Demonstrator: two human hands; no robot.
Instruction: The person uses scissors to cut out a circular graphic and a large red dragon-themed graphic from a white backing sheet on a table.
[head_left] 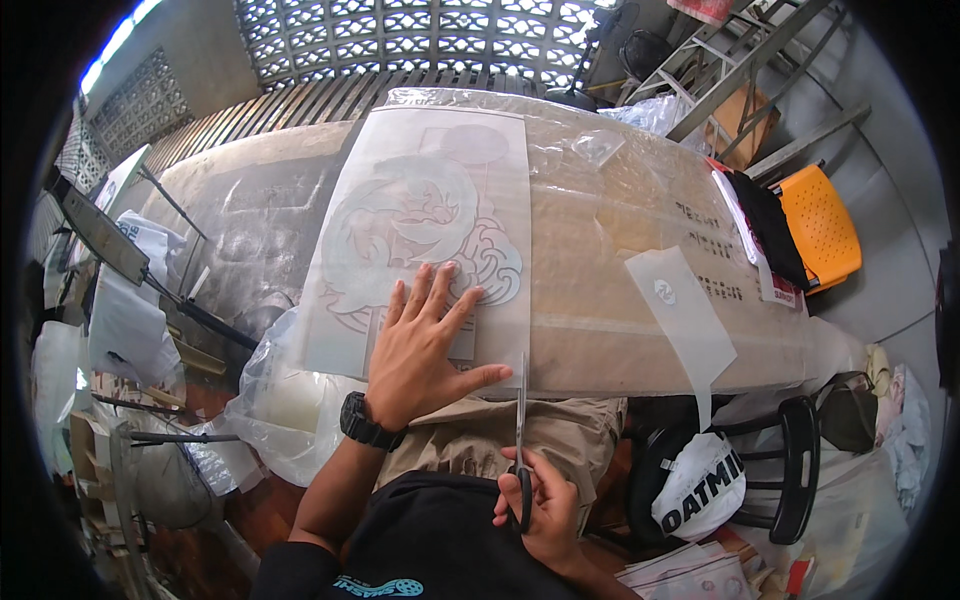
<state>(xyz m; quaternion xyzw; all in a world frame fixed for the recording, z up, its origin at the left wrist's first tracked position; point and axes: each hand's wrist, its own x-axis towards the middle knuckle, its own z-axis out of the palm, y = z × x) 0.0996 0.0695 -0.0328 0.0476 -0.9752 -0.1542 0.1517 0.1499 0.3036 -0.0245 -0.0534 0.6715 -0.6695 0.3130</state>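
Observation:
A large translucent white sheet (pixel 390 135) lies on the table in front of me, bearing a swirling pale cut-out design (pixel 425 215). My left hand (pixel 415 350) rests flat on the sheet's near part, fingers spread over the design's lower edge. A black watch (pixel 368 422) is on that wrist. Below the table's near edge, my right hand (pixel 550 510) grips a pair of scissors (pixel 520 455) by the black handles. The blades point away from me and meet the sheet near its lower right corner; whether they are parted is hard to see.
A plastic-covered brown table (pixel 600 350) extends right, with a loose translucent offcut (pixel 680 315) hanging over its near edge. Folded dark clothing (pixel 765 225) lies by an orange chair back (pixel 818 228). A ladder (pixel 730 65) stands far right. Clear plastic (pixel 285 400) bunches at near left.

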